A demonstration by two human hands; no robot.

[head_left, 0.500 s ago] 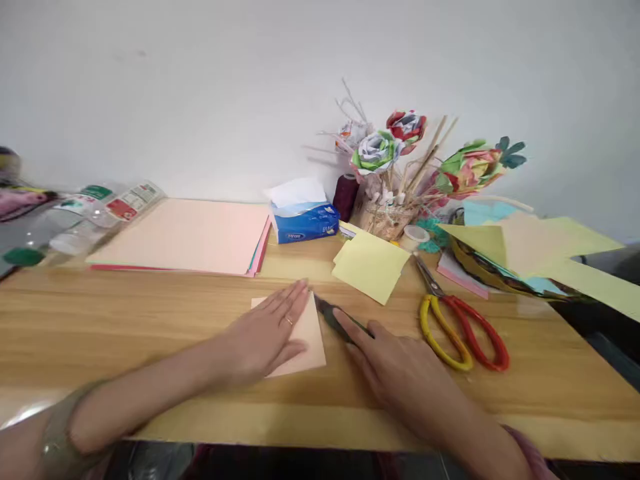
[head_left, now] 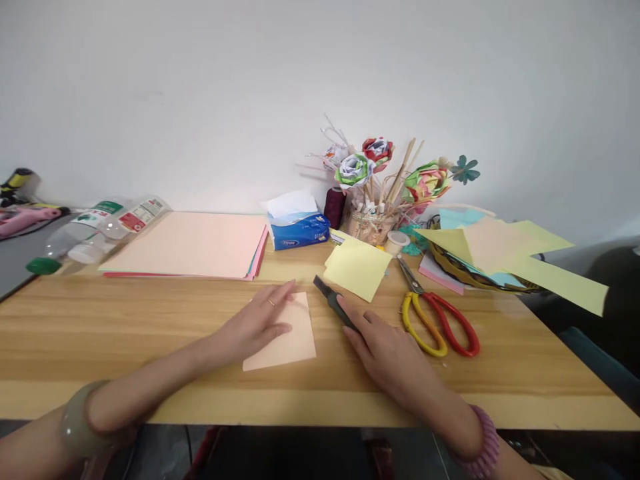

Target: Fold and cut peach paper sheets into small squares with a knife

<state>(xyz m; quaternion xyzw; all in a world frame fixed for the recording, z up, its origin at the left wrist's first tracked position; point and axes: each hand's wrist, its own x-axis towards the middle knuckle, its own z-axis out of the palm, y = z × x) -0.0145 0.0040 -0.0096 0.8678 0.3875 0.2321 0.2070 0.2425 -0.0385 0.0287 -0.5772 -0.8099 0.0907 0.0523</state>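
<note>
A pale peach sheet of paper [head_left: 297,340] lies on the wooden table in front of me. My left hand [head_left: 263,320] is over its left part, fingers stretched out and thumb apart, hiding the sheet's upper left corner. Whether the palm presses on the paper I cannot tell. My right hand [head_left: 387,350] is closed round the dark handle of a knife [head_left: 334,299], index finger laid along the top. The blade points up and left, a little off the sheet's upper right corner. To the right of this hand lie scissors [head_left: 425,297] with yellow and red handles.
Yellow paper squares [head_left: 357,267] lie beyond the knife. A stack of coloured sheets [head_left: 190,243], a blue tissue pack [head_left: 300,230] and plastic bottles [head_left: 83,233] stand toward the wall. Paper flowers [head_left: 355,170] rise from a jar [head_left: 373,223]. At right, a basket [head_left: 450,270] holds paper scraps.
The knife has moved from the sheet's right edge to a small gap away. My left hand's fingers have drawn back left and loosened. The whole view has shifted slightly.
</note>
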